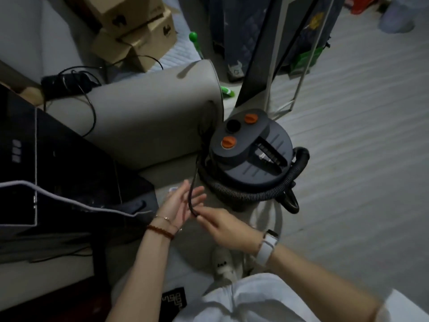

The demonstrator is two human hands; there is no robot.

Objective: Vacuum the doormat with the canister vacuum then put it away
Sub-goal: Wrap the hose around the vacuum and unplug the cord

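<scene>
The dark grey canister vacuum [250,154] with two orange knobs stands on the floor beside a sofa arm. Its ribbed black hose [255,195] curls around its base. A black power cord [193,182] runs down from behind the sofa arm to my hands. My right hand [222,225] pinches the cord's lower end. My left hand [183,203] is held open, palm up, with straight fingers behind the cord. No doormat is recognisable in view.
A grey sofa arm [151,117] is left of the vacuum. A black box-shaped item [58,173] lies on the sofa, cardboard boxes [134,31] behind it. A metal rack [290,54] stands behind the vacuum. Pale wood floor [359,159] spreads to the right.
</scene>
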